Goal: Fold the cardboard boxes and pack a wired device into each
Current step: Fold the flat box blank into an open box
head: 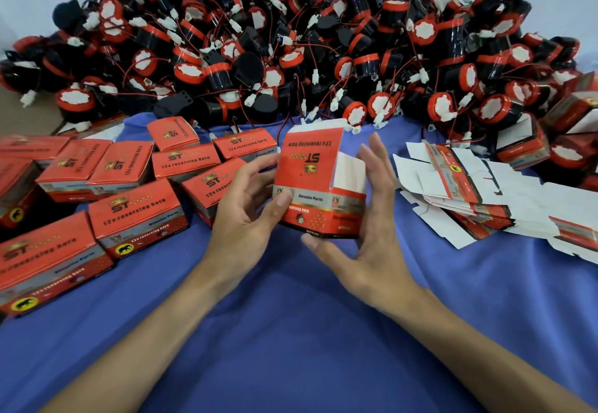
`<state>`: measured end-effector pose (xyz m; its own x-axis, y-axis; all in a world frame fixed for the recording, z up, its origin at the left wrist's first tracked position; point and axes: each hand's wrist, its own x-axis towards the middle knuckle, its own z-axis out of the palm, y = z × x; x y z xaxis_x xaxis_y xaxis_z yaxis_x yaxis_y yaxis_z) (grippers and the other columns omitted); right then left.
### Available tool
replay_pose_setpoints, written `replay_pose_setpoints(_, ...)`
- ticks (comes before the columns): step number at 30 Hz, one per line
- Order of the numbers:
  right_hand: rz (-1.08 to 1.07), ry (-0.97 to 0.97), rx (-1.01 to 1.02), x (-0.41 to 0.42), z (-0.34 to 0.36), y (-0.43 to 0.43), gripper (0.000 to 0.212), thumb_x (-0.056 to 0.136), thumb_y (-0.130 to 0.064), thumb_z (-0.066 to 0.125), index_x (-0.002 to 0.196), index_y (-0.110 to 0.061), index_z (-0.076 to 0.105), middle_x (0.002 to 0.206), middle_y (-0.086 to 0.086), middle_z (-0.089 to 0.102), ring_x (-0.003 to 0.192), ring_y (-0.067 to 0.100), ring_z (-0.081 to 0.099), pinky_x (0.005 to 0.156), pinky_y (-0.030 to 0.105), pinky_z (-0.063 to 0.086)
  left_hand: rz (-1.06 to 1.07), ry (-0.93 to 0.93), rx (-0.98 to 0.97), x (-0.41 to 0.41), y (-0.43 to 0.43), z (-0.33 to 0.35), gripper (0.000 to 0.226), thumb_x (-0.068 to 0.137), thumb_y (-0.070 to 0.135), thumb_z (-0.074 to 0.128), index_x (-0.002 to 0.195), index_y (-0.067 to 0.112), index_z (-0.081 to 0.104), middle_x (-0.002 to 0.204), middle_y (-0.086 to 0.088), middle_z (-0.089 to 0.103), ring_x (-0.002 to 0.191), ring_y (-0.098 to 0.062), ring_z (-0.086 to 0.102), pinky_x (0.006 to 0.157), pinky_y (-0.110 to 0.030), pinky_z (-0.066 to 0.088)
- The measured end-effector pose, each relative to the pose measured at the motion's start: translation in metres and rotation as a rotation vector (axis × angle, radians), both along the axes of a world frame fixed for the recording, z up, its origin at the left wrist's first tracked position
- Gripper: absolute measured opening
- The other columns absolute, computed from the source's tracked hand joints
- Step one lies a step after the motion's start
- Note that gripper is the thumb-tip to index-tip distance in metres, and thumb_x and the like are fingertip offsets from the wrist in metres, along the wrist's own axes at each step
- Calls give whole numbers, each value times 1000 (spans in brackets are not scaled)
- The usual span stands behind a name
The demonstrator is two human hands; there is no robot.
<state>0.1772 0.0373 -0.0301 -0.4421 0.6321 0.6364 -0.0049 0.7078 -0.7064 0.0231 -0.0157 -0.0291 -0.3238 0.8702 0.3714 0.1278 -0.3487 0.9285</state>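
The half-folded box (307, 182), lifted over the blue cloth (291, 331), looks like light, easily creased card best held at its corners: the left hand (249, 208) pinches it, while the right hand (365, 228), fingers straight, cups its open side, perhaps touching.

Forearms (168, 328) bare to frame edge; left grip (246, 218), right grip (365, 237) bare, nails short.

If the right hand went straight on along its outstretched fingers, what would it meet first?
Probably the near edge of the pile of wired devices; depth is unclear. The box lies beside the right hand, not ahead.
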Motion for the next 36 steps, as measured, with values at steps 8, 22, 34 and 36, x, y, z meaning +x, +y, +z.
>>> replay_pose_setpoints(8,-156,-296,334,-3,3,-1,90,70,-19,79,143,3,31,148,4,37,127,16,43,103,19,38,-27,294,-16,10,-4,-2,55,84,53,50,134,42,31,144,-5,32,137,-17,36,109,-35,40)
replay_pose_setpoints(22,-12,-309,494,-8,-8,3,45,82,9,58,127,7,54,105,16,65,88,28,61,71,39,54,211,359,120,5,-2,-1,35,91,40,51,126,40,48,138,4,35,133,-14,40,108,-44,40)
replay_pose_setpoints(34,-326,49,-125,-38,65,120,24,88,-3,41,88,-10,64,75,-3,64,65,7,58,64,32,51,154,242,-126,-1,9,-7,64,79,44,72,129,50,33,129,34,46,124,15,40,97,-3,31)
replay_pose_setpoints(36,-392,-316,-283,-51,59,153,24,94,-6,43,108,-5,63,88,9,65,77,21,59,69,32,48,147,268,-143,-3,10,-9,76,80,39,76,141,39,30,127,37,42,123,20,37,98,-1,29)
